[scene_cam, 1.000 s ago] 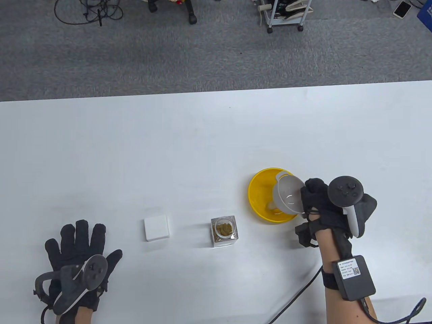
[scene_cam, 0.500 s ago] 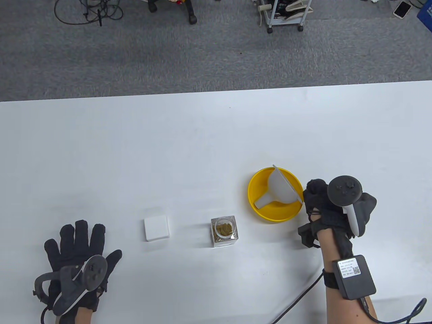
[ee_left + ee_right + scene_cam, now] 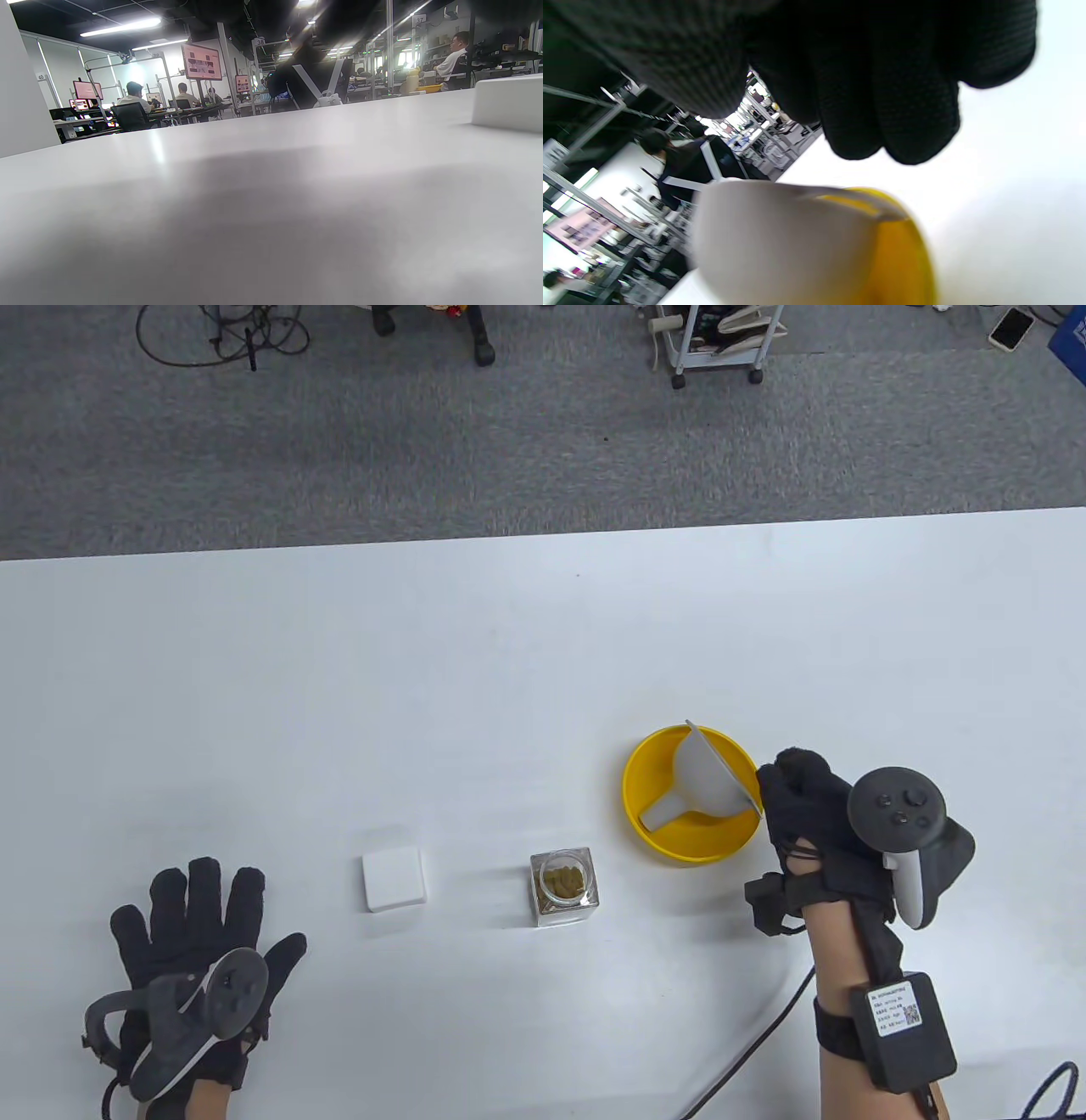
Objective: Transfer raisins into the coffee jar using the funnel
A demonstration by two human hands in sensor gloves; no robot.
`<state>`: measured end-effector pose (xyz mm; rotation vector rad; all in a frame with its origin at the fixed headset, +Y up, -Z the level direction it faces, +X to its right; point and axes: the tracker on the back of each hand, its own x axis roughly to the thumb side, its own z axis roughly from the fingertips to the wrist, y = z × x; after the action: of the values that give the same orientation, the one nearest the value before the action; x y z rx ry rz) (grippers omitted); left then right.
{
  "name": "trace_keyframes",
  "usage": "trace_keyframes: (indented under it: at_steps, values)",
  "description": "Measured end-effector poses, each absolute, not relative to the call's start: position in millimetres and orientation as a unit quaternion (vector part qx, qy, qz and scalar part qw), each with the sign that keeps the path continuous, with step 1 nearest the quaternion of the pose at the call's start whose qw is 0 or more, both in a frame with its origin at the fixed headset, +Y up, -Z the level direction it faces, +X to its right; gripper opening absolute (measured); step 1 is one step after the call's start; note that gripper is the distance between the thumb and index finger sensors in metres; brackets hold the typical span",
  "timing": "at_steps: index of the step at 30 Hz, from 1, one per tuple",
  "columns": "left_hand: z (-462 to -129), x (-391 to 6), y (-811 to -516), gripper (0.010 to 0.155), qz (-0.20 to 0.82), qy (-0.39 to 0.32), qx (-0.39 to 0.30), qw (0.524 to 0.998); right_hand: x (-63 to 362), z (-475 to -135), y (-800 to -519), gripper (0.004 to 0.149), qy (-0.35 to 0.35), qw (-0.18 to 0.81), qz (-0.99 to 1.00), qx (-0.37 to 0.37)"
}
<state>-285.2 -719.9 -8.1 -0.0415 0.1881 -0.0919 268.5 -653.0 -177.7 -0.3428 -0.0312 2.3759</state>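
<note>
A square glass coffee jar (image 3: 562,886) stands open with brownish raisins inside. A grey funnel (image 3: 708,779) lies tilted inside a yellow bowl (image 3: 632,780), its spout pointing down-left. My right hand (image 3: 785,789) is just right of the bowl's rim, empty, and I cannot tell if its fingers touch the rim. In the right wrist view its fingers (image 3: 882,106) hang above the funnel (image 3: 780,241) and the bowl (image 3: 903,262), apart from both. My left hand (image 3: 191,899) rests flat on the table at the front left, fingers spread.
The jar's white square lid (image 3: 394,879) lies left of the jar; it also shows at the right edge of the left wrist view (image 3: 509,103). A black cable (image 3: 747,1052) runs along the table's front by my right arm.
My right hand laid the funnel down into the yellow bowl, let go of it and drew back a little to the right. The left hand has not moved.
</note>
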Motion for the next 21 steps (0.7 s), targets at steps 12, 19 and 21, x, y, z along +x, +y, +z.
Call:
trace_keyframes:
  at_steps: [12,19,21]
  values:
    - [-6.9,-282.7,-717.0,0.085,-0.041,0.078,-0.007,0.996,195.9,-115.7,-647.6,0.077,-0.007,0.457,0.889,0.028]
    - [-6.5,-280.7,-717.8,0.085,-0.044,0.071,-0.008,0.996,153.4,-90.1,-686.1,0.101,0.041,0.470,0.874,0.117]
    - [-6.3,-280.4,-717.8,0.085,-0.046,0.070,-0.007,0.996,145.7,-85.9,-700.2,0.107,0.006,0.465,0.879,0.102]
